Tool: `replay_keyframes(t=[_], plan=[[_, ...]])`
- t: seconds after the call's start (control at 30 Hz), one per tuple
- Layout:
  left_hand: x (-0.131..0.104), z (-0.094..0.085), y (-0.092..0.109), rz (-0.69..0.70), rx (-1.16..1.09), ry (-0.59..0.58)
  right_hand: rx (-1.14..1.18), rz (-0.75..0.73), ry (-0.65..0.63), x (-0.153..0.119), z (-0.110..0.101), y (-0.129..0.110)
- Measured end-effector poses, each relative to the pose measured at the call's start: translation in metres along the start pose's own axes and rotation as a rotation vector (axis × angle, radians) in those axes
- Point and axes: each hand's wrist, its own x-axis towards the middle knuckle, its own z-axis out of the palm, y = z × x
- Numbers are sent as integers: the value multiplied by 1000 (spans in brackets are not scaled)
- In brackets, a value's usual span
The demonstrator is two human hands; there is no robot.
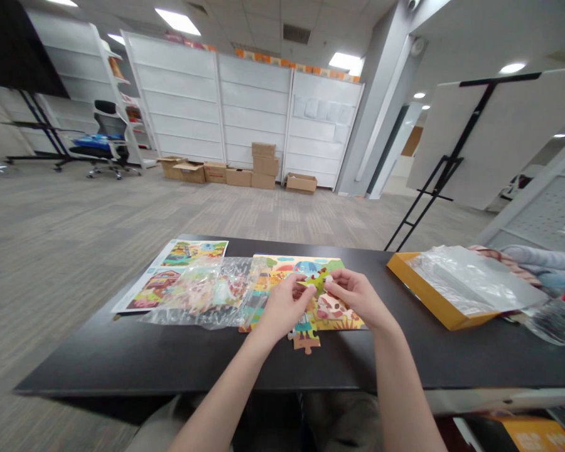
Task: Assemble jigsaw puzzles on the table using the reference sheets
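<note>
My left hand (287, 304) is closed in a pinch on a green puzzle piece (318, 284), held above a colourful jigsaw picture (263, 301). Facing it, my right hand (356, 297) pinches a small puzzle piece (328, 280) whose pale side shows; whether the two pieces touch I cannot tell. Below my hands, a few joined puzzle pieces (307, 342) stick out past the picture's near edge. A clear plastic bag (211, 298) with loose puzzle pieces in it lies to the left of my left hand. Part of the picture is hidden under my hands.
A printed picture sheet (144, 276) lies partly under the bag on the black table (169, 364). At the right stands a yellow box (424, 295) with clear plastic in it, beside rolled cloths (541, 257). Cardboard boxes (263, 166) line the shelves beyond.
</note>
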Motion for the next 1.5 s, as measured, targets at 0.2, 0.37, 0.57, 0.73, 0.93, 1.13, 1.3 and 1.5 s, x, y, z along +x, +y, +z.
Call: replay_keyframes(t=[0.2, 0.37, 0.57, 0.73, 0.93, 1.13, 1.3, 1.5], plan=[[6, -16, 1, 5, -16, 163, 18, 11, -43, 0, 3, -2], [-2, -22, 1, -30, -19, -17, 34, 11, 84, -1, -4, -2], [-10, -16, 11, -10, -134, -201, -15, 19, 43, 4, 14, -5], [-9, -16, 12, 71, 40, -53, -85, -77, 74, 9, 23, -5], [-13, -33, 29, 151, 318, 92, 35, -121, 8, 12, 30, -11], [-22, -75, 37, 117, 970, 146, 3, -69, 144, 29, 49, -4], [-23, -97, 25, -147, 979, 200, -5, -22, 144, 41, 69, 2], [-21, -108, 17, 23, 662, 446, 15, -27, 53, 48, 124, 1]])
